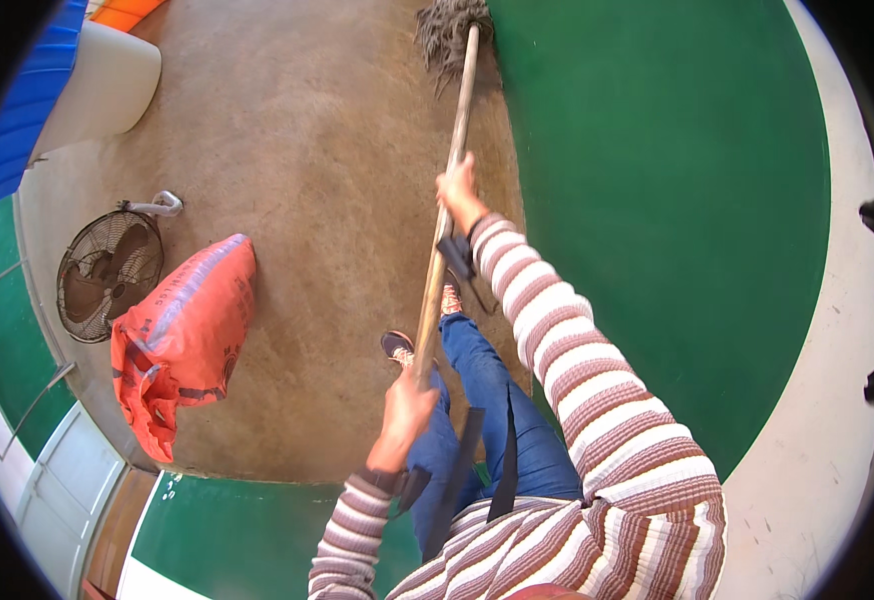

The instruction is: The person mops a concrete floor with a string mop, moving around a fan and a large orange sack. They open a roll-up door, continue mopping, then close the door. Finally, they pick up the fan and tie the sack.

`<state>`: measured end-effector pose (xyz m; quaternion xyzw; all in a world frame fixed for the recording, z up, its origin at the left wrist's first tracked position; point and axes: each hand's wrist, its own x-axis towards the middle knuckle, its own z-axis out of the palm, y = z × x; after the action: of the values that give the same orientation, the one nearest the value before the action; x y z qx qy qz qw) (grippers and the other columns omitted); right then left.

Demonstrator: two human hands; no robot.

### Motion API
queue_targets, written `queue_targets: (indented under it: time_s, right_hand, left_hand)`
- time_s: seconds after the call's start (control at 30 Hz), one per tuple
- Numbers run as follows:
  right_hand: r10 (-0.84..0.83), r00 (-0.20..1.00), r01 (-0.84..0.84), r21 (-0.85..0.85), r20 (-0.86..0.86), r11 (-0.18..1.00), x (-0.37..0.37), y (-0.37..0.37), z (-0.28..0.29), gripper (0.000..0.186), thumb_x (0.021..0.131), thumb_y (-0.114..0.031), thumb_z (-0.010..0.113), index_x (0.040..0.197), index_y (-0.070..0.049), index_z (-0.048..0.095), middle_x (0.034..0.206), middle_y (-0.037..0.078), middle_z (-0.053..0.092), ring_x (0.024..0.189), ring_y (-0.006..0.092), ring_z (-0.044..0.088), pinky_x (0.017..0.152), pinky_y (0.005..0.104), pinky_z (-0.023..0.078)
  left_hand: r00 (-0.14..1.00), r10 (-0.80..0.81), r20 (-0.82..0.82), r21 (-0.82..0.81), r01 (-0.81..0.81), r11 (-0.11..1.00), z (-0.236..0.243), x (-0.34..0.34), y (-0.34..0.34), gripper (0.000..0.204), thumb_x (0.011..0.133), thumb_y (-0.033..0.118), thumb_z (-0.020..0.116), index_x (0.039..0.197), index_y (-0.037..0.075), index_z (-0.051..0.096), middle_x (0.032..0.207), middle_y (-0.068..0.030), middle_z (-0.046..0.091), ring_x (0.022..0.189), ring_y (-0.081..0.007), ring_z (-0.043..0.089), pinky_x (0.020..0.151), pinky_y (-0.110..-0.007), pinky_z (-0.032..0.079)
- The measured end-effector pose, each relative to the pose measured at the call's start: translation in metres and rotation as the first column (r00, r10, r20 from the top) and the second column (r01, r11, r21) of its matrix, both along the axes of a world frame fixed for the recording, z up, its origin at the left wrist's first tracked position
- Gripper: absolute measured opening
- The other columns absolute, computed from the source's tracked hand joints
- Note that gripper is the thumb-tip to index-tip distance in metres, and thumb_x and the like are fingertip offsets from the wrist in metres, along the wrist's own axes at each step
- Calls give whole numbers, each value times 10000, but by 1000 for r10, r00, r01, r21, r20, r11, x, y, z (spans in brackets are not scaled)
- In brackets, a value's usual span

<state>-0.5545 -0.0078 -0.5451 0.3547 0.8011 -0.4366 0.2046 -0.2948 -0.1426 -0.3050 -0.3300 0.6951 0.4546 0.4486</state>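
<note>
A long-handled mop [449,215] slants away from me across the brown floor. Its grey string head [452,38] lies on the floor at the far end, against the foot of the green wall. My left hand [404,418] is closed round the lower end of the wooden handle, near my legs. Farther up, my right hand [462,190] grips the middle of the same handle. A dark strap with a small black device hangs at my right wrist, and another band is on my left wrist.
To the left, a full orange-red sack [192,325] lies on the floor. Beside it is a round wall-type fan [112,275] in a wire cage. A large white cylinder [107,85] stands at the far left next to blue sheeting [27,100]. The green wall [667,200] borders the right side.
</note>
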Motion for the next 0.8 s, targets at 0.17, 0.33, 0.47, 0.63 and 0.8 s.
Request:
queue_targets:
  time_s: [0.17,0.33,0.47,0.63,0.8]
  right_hand:
    - [246,956,-272,164,159,948,10,15,6,906,784,-68,585,1487,-140,19,1065,264,613,1014,360,612,782,443,522]
    - [-137,979,174,-266,151,948,155,-16,42,895,787,-53,538,1477,-172,-20,936,220,609,461,252,588,395,368,504]
    - [-193,953,263,-319,235,910,290,-52,85,830,804,-90,542,1451,-119,22,704,127,569,432,223,562,374,364,485]
    - [-153,826,432,-434,543,791,434,-100,151,439,855,-20,507,1161,-75,198,742,117,528,524,231,607,446,389,536]
    - [47,666,389,-400,744,830,489,-127,198,460,810,-1,545,1099,-9,188,781,157,557,547,258,637,459,401,555]
  left_hand:
    - [981,-193,-8,-22,193,981,33,9,1,379,745,91,599,1086,-5,464,739,-284,617,692,-428,634,624,-505,501]
    - [867,-496,52,-129,499,857,79,110,-54,356,757,98,609,1050,22,423,738,-295,613,731,-480,610,660,-547,485]
    - [770,-616,166,-104,635,766,137,203,-113,381,749,113,617,1055,25,409,720,-285,613,705,-469,609,634,-543,489]
    - [825,-547,142,-151,564,812,230,307,-181,319,853,198,550,1130,42,530,735,-226,626,662,-416,621,533,-496,471]
    - [860,-385,336,-81,434,897,271,365,-192,259,824,185,562,1035,40,523,687,-202,612,624,-375,621,525,-468,483]
